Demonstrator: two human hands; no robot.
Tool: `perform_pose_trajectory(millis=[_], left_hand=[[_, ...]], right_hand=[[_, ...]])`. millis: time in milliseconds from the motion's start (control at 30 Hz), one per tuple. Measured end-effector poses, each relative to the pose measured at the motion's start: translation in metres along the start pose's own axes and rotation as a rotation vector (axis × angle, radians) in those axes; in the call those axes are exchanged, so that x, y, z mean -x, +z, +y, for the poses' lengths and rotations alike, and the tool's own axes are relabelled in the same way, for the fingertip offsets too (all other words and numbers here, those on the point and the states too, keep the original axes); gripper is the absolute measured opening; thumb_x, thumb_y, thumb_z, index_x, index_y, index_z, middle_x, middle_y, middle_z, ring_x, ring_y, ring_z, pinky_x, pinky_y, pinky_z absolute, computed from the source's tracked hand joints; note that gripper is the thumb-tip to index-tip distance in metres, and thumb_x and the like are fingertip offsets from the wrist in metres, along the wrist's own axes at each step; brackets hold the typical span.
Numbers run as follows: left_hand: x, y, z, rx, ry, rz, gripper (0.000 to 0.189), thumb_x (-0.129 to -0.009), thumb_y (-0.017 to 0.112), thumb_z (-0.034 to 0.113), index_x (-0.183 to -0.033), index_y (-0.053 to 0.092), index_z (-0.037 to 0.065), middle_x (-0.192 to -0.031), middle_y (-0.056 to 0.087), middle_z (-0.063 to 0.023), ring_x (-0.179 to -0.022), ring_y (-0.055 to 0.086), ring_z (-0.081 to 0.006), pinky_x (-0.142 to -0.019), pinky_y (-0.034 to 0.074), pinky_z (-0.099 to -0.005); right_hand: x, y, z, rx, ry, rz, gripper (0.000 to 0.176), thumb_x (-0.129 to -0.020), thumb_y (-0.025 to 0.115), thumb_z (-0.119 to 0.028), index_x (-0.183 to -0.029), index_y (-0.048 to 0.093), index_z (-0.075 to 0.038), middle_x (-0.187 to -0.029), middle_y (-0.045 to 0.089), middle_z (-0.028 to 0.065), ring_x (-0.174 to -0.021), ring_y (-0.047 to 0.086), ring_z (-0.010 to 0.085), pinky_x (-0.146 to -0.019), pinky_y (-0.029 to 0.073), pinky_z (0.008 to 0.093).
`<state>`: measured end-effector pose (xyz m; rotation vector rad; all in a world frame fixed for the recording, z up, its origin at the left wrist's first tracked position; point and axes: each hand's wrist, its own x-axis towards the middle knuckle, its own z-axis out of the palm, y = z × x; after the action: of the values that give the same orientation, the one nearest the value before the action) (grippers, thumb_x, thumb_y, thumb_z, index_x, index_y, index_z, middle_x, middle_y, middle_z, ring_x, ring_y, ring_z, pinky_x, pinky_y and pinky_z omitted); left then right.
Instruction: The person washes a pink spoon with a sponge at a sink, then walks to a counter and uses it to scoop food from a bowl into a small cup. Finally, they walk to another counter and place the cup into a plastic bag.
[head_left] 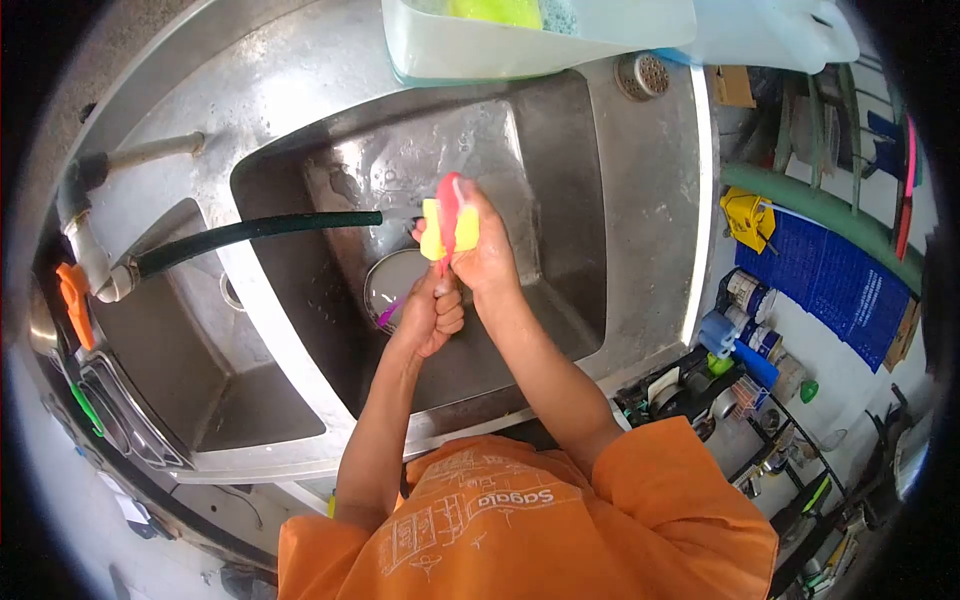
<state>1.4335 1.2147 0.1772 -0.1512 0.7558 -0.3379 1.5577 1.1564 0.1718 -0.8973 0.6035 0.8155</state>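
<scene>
Over the large steel sink point(560, 200), my left hand point(436, 316) is closed round the lower end of a pink utensil point(450, 205). My right hand point(484, 250) wraps a yellow sponge point(432, 232) round the utensil's upper part, which shows between two parts of the sponge. Water leaves a dark green hose point(270, 228) just left of the sponge. Below my hands, a round dish point(400, 272) lies in the sink with a purple item point(388, 313) at it; my left hand partly hides both.
A large pale container point(540, 52) with suds and something yellow-green stands at the sink's far edge. A drain strainer point(642, 76) sits at the far right corner. On the left are a pipe point(92, 250) and a second basin point(190, 350).
</scene>
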Motion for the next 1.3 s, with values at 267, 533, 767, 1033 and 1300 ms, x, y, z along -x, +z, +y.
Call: perform_pose_trajectory(millis=[267,533,767,1033,1300], left_hand=[[0.012,0.005,-0.010,-0.551,0.101,0.285,0.046,-0.103,0.037,0.050,-0.071,0.037,0.017,-0.051,0.022,0.0072,-0.038,0.019,-0.0059,-0.036,0.013,-0.0241],[0.040,-0.017,0.014,-0.032,-0.182,0.081,0.044,-0.101,0.041,0.051,-0.070,0.038,0.020,-0.051,0.016,0.0095,-0.038,0.012,-0.0045,-0.035,0.010,-0.0231],[0.023,-0.040,0.027,-0.232,0.043,0.304,0.043,-0.104,0.036,0.045,-0.071,0.041,0.018,-0.052,0.021,0.0089,-0.040,0.015,-0.0050,-0.036,0.011,-0.0230],[-0.068,-0.036,0.054,-0.535,0.150,0.402,0.030,-0.102,0.040,0.033,-0.087,0.057,0.013,-0.059,0.030,0.0092,-0.046,0.023,-0.0044,-0.040,0.016,-0.0230],[-0.066,-0.031,0.069,-0.335,0.251,0.259,0.018,-0.099,0.039,0.020,-0.086,0.051,0.016,-0.060,0.031,0.0085,-0.048,0.024,-0.0049,-0.041,0.017,-0.0222]], right_hand=[[-0.036,-0.011,-0.007,-0.010,0.143,0.252,0.046,-0.098,0.043,-0.055,-0.093,0.055,-0.010,-0.075,0.053,0.0058,-0.059,0.050,0.0193,-0.046,0.041,0.0356],[-0.065,0.009,-0.042,1.665,-0.846,-0.406,0.044,-0.101,0.044,-0.035,-0.085,0.069,-0.003,-0.065,0.062,0.0199,-0.060,0.064,0.0344,-0.051,0.048,0.0432],[0.041,0.081,-0.144,1.663,-1.333,-0.410,0.032,-0.095,0.055,-0.032,-0.076,0.058,-0.007,-0.063,0.059,0.0128,-0.054,0.059,0.0317,-0.051,0.045,0.0435],[0.050,0.187,-0.249,1.730,-2.160,-0.356,0.017,-0.094,0.054,-0.015,-0.081,0.058,-0.003,-0.070,0.058,0.0097,-0.061,0.056,0.0215,-0.055,0.043,0.0349],[0.072,0.087,-0.123,1.275,-1.143,-0.207,0.017,-0.092,0.060,-0.015,-0.099,0.067,0.000,-0.088,0.067,0.0138,-0.077,0.064,0.0226,-0.065,0.050,0.0326]])
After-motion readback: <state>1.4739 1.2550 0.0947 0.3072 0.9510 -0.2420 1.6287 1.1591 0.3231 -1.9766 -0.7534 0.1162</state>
